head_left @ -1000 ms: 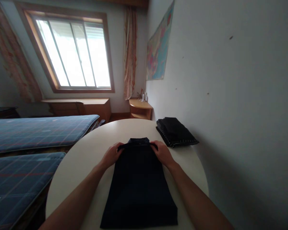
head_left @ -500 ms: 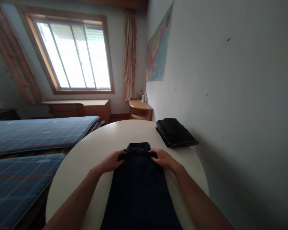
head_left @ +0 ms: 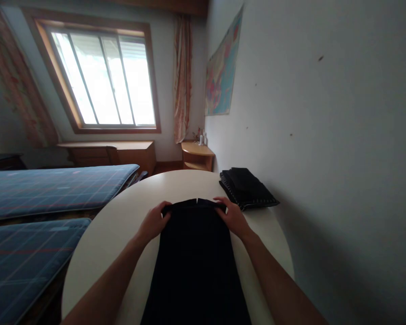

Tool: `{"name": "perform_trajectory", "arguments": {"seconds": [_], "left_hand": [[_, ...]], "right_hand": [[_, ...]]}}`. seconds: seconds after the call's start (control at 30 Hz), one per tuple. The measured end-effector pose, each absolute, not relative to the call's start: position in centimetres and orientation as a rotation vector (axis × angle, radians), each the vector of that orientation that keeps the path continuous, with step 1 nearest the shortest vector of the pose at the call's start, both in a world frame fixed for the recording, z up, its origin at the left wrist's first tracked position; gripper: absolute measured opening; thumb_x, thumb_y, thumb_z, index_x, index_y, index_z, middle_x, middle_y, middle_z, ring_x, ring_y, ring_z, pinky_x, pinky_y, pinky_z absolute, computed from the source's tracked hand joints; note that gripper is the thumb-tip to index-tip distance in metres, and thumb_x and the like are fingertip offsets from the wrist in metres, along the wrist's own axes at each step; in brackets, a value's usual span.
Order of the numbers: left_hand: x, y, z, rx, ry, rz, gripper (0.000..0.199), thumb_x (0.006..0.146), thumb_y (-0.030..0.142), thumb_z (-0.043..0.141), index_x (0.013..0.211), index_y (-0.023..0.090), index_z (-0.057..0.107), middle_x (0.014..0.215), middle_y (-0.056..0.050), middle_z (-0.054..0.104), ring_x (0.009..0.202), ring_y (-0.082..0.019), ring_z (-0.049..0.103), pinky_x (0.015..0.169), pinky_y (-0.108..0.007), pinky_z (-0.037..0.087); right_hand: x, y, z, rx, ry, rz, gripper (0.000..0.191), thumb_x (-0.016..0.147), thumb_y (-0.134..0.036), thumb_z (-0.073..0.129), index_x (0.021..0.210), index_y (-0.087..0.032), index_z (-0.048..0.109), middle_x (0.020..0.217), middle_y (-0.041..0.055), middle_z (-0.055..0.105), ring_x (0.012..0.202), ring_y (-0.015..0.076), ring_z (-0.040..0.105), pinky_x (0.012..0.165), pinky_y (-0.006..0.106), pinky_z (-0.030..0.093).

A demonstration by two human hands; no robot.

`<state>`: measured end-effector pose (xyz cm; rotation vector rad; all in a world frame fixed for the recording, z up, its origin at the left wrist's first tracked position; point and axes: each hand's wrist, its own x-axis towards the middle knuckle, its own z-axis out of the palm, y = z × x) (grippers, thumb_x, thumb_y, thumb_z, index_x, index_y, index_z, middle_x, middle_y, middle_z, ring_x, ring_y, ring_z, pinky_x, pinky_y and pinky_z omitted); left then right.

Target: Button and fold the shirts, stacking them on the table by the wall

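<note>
A dark navy garment [head_left: 195, 262] lies lengthwise on the round cream table [head_left: 111, 234], its lower end running out of the frame. My left hand [head_left: 154, 221] pinches its far left corner between thumb and fingers. At the far right corner, my right hand [head_left: 232, 217] grips the cloth in the same way. The far edge between my hands is folded over, with a small notch at its middle. The collar's inside does not show.
Folded black cloth [head_left: 248, 187] is stacked at the table's right rear, close to the white wall [head_left: 341, 158]. Two blue plaid mattresses [head_left: 54, 187] lie to the left. A wooden corner shelf [head_left: 198, 149] stands beyond the table.
Both hands have moved slightly away from me with the garment's far edge. The collar opening that showed before is now out of sight, and the far edge looks folded over.
</note>
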<state>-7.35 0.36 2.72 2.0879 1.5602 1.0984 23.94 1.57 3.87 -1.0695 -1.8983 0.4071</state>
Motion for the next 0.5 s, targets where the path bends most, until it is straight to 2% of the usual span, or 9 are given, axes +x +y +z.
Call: {"name": "perform_trajectory", "arguments": {"seconds": [0.17,0.27,0.4,0.5], "left_hand": [[-6.8,1.5,0.6,2.016,1.65,1.051,0.033,0.086,0.034,0.051,0.116,0.022,0.06,0.088,-0.004,0.072,0.08,-0.022,0.066,0.074,-0.032,0.047],[-6.9,2.1,0.0,1.946,1.667,1.085,0.032,0.087,0.037,0.051,0.113,0.021,0.061,0.09,-0.006,0.073,0.081,-0.022,0.067,0.074,-0.032,0.048],[-6.9,2.7,0.1,1.827,1.653,1.24,0.03,0.088,0.038,0.052,0.109,0.021,0.062,0.082,-0.004,0.072,0.074,-0.021,0.067,0.07,-0.03,0.048],[-6.7,2.9,0.0,1.784,1.659,1.261,0.031,0.088,0.038,0.052,0.111,0.02,0.061,0.08,-0.003,0.072,0.074,-0.021,0.068,0.068,-0.03,0.048]], "right_hand": [[23.2,3.1,2.1,-1.042,-1.852,0.369,0.029,0.087,-0.02,0.053,0.114,-0.023,0.064,0.109,0.0053,0.071,0.103,0.0196,0.065,0.099,0.037,0.047],[23.1,3.7,1.2,-1.071,-1.839,0.404,0.027,0.086,-0.02,0.051,0.108,-0.022,0.067,0.106,0.0055,0.072,0.101,0.0197,0.066,0.098,0.037,0.048],[22.8,4.3,1.2,-1.1,-1.743,0.395,0.021,0.088,-0.024,0.05,0.099,-0.022,0.068,0.1,0.0049,0.073,0.097,0.0199,0.068,0.094,0.036,0.049],[22.6,4.8,1.1,-1.103,-1.707,0.404,0.02,0.089,-0.027,0.05,0.1,-0.022,0.066,0.1,0.005,0.073,0.096,0.0196,0.068,0.093,0.036,0.049]]}}
